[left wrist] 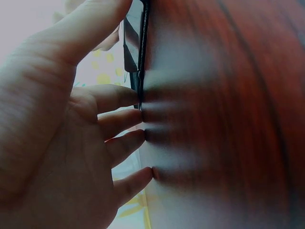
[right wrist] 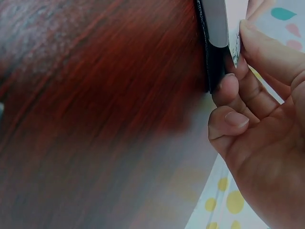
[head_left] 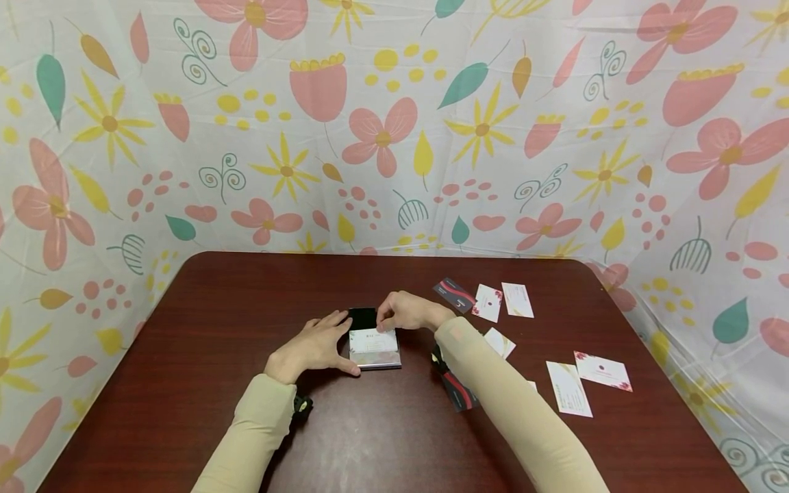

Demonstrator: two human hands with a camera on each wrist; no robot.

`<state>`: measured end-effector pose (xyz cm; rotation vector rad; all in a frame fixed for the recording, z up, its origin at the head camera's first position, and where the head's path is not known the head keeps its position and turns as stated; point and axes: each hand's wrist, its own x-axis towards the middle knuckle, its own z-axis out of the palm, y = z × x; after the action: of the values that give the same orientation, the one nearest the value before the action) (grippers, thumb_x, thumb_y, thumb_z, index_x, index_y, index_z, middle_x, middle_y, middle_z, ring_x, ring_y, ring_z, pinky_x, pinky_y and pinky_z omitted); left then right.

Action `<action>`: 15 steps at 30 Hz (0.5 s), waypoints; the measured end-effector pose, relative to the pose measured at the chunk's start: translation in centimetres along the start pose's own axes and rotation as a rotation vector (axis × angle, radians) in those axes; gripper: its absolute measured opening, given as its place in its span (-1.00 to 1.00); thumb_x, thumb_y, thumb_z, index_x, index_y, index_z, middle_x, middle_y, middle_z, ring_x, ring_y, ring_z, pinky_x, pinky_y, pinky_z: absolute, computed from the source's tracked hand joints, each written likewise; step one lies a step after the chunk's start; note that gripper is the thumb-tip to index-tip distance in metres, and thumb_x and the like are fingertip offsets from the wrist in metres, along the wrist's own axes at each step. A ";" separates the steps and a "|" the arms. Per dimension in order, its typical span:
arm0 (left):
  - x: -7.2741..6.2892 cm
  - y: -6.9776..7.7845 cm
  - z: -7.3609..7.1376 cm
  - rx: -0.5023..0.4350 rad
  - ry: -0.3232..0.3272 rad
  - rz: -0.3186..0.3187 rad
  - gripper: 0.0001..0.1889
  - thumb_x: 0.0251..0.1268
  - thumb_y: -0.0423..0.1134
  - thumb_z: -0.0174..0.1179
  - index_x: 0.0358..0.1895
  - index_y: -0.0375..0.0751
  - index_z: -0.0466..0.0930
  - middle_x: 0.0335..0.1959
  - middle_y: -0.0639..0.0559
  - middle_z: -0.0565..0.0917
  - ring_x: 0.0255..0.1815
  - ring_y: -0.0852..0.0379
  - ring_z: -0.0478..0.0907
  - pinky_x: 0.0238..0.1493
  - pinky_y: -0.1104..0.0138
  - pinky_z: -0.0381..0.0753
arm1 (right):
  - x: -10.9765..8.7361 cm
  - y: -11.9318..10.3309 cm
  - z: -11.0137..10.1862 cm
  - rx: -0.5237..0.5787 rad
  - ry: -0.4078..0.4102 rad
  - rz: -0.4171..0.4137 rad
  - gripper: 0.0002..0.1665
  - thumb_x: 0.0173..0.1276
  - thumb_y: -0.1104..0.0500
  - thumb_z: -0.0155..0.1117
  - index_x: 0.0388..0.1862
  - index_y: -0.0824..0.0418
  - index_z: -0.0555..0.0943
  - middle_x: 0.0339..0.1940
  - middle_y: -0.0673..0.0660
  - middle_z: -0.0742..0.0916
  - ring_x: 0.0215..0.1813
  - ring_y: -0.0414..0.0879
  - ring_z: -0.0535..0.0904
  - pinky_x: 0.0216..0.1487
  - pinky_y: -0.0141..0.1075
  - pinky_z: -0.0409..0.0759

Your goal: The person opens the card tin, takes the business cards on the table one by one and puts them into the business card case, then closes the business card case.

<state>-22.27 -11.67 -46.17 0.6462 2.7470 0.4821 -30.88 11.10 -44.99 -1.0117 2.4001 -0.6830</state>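
Note:
A business card case (head_left: 377,359) lies with its black lid folded back on the table, left of the loose cards. My right hand (head_left: 411,311) pinches a white business card (head_left: 370,341) at the case between thumb and fingers; the right wrist view shows this card (right wrist: 235,36) beside the case's metal body (right wrist: 217,24). My left hand (head_left: 313,350) spreads along the case's left side, thumb at the near left corner and index finger by the lid. In the left wrist view its fairly straight fingers (left wrist: 126,143) touch the table. Whether more cards lie underneath is hidden.
Several loose cards lie on the right: a dark card (head_left: 455,294), a red-flowered white card (head_left: 487,302), plain white ones (head_left: 568,389) and another flowered one (head_left: 603,371). My right forearm (head_left: 511,404) passes over some of them. A patterned cloth (head_left: 394,137) hangs behind the brown table (head_left: 234,294).

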 end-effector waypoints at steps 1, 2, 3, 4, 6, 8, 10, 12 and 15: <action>0.0 0.0 0.0 0.001 -0.001 0.000 0.16 -0.12 0.37 0.40 0.49 -0.29 0.19 0.54 -0.17 0.09 0.55 -0.12 -0.06 0.40 -0.10 0.02 | 0.0 -0.1 0.0 0.001 0.002 0.003 -0.89 0.26 0.21 0.43 -0.46 0.07 0.77 -0.56 -0.12 0.67 -0.49 -0.30 0.43 -0.42 -0.42 0.41; 0.0 0.0 0.0 0.001 0.000 0.000 0.17 -0.12 0.37 0.40 0.49 -0.29 0.19 0.54 -0.18 0.09 0.55 -0.12 -0.06 0.40 -0.10 0.02 | -0.1 -0.1 0.1 0.002 0.002 0.006 -0.89 0.26 0.21 0.43 -0.46 0.07 0.76 -0.56 -0.12 0.67 -0.50 -0.29 0.43 -0.43 -0.42 0.40; 0.0 0.0 0.0 0.002 -0.001 0.001 0.17 -0.12 0.38 0.40 0.49 -0.29 0.19 0.54 -0.18 0.09 0.55 -0.13 -0.06 0.40 -0.10 0.02 | -0.1 -0.1 0.1 0.002 0.003 0.007 -0.90 0.26 0.21 0.43 -0.46 0.07 0.76 -0.56 -0.11 0.67 -0.49 -0.29 0.43 -0.43 -0.42 0.41; 0.0 0.0 0.0 0.002 -0.002 0.001 0.17 -0.12 0.38 0.40 0.49 -0.29 0.19 0.54 -0.18 0.08 0.55 -0.13 -0.06 0.40 -0.10 0.02 | -0.2 -0.2 0.1 0.004 0.004 0.009 -0.90 0.26 0.20 0.43 -0.46 0.08 0.76 -0.56 -0.11 0.67 -0.50 -0.29 0.44 -0.43 -0.42 0.41; 0.0 0.0 0.0 0.004 0.000 0.002 0.17 -0.13 0.38 0.40 0.49 -0.30 0.19 0.54 -0.18 0.09 0.55 -0.13 -0.06 0.40 -0.10 0.02 | -0.3 -0.3 0.2 0.002 0.007 0.011 -0.91 0.26 0.20 0.43 -0.46 0.08 0.75 -0.55 -0.10 0.67 -0.49 -0.29 0.44 -0.42 -0.41 0.42; -0.1 0.0 0.0 0.001 0.002 0.002 0.17 -0.13 0.38 0.40 0.49 -0.30 0.19 0.54 -0.18 0.08 0.55 -0.13 -0.06 0.40 -0.10 0.02 | -0.3 -0.3 0.3 -0.001 0.010 0.016 -0.91 0.26 0.20 0.44 -0.45 0.08 0.75 -0.55 -0.10 0.68 -0.49 -0.29 0.45 -0.42 -0.41 0.43; -0.1 0.1 0.0 -0.005 0.002 0.002 0.17 -0.13 0.38 0.40 0.49 -0.30 0.19 0.54 -0.18 0.08 0.55 -0.14 -0.06 0.40 -0.11 0.01 | -0.4 -0.3 0.4 -0.004 0.011 0.023 -0.91 0.26 0.19 0.44 -0.45 0.07 0.74 -0.55 -0.11 0.68 -0.48 -0.29 0.47 -0.41 -0.41 0.44; -0.1 0.1 0.0 -0.009 0.000 0.001 0.17 -0.12 0.37 0.40 0.49 -0.30 0.19 0.54 -0.18 0.08 0.55 -0.14 -0.06 0.40 -0.11 0.01 | -0.4 -0.2 0.5 -0.008 0.011 0.027 -0.91 0.26 0.19 0.44 -0.45 0.06 0.74 -0.55 -0.12 0.68 -0.47 -0.29 0.48 -0.40 -0.41 0.46; -0.1 0.1 0.0 -0.010 0.000 0.001 0.16 -0.12 0.37 0.40 0.49 -0.30 0.19 0.54 -0.19 0.08 0.55 -0.14 -0.06 0.39 -0.12 0.01 | -0.5 -0.2 0.6 -0.010 0.007 0.030 -0.91 0.26 0.18 0.44 -0.44 0.04 0.73 -0.54 -0.13 0.68 -0.46 -0.29 0.50 -0.39 -0.41 0.47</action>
<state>-22.16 -11.61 -46.12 0.6447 2.7426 0.4957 -30.16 11.22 -45.23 -0.9769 2.4222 -0.6649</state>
